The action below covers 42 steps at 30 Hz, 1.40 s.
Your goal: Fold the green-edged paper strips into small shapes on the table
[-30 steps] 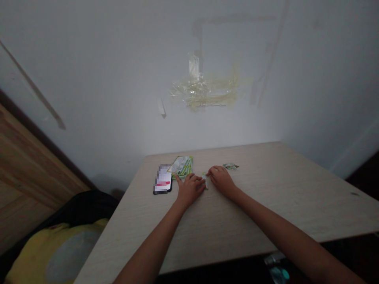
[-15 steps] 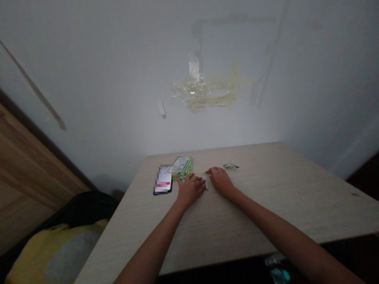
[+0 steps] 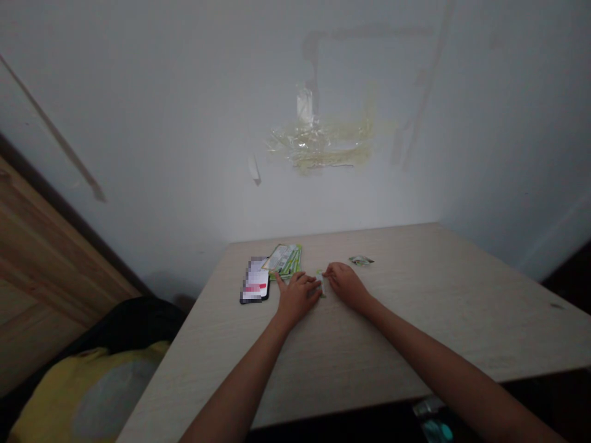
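A small green-and-white packet (image 3: 322, 288) lies on the table between my hands, partly covered by fingers. My left hand (image 3: 299, 294) rests flat over its left side, fingers spread and thumb out to the left. At the packet's upper right edge, my right hand (image 3: 344, 283) has its fingers curled in and thumb and forefinger pinched; the exact grip is too small to see well. Several green-and-white packets (image 3: 287, 258) are piled just beyond my left hand. Beyond my right hand lies a small crumpled green-and-white wrapper (image 3: 361, 261).
A phone (image 3: 255, 286) with a lit screen lies left of the pile, partly under it. The pale wooden table (image 3: 406, 264) meets a wall (image 3: 184, 154) with peeling tape (image 3: 318, 138). Left of the table are a yellow-and-grey cushion (image 3: 92, 394) and a wooden panel (image 3: 41, 246).
My right hand has shifted slightly right, and its fingers have curled in more at the packet's edge. My left hand stays in place on the packet. The view has shifted a little.
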{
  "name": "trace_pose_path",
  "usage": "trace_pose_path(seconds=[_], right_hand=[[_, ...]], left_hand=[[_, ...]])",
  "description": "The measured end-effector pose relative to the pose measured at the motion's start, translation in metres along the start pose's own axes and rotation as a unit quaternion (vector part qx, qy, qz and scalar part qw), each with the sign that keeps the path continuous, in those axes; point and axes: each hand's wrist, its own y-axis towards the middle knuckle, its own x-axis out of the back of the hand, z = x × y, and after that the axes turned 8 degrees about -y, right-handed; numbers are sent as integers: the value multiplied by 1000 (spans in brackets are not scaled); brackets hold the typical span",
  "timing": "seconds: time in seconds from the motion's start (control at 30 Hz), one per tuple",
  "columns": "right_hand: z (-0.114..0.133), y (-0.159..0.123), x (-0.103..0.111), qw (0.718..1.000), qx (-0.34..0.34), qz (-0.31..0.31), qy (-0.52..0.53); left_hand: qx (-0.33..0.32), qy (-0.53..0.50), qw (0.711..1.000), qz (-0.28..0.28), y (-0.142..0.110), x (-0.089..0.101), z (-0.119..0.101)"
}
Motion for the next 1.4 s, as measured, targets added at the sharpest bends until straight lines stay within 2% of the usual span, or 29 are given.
trace_pose_path(seconds=[0.63,1.4], right_hand=[[8,-6,13,996,84,9,29],[11,-14,21,987,137,19,78]], left_hand=[[-4,22,1000,0,1,0,0],[-15,14,1000,-12,-1,-2,2]])
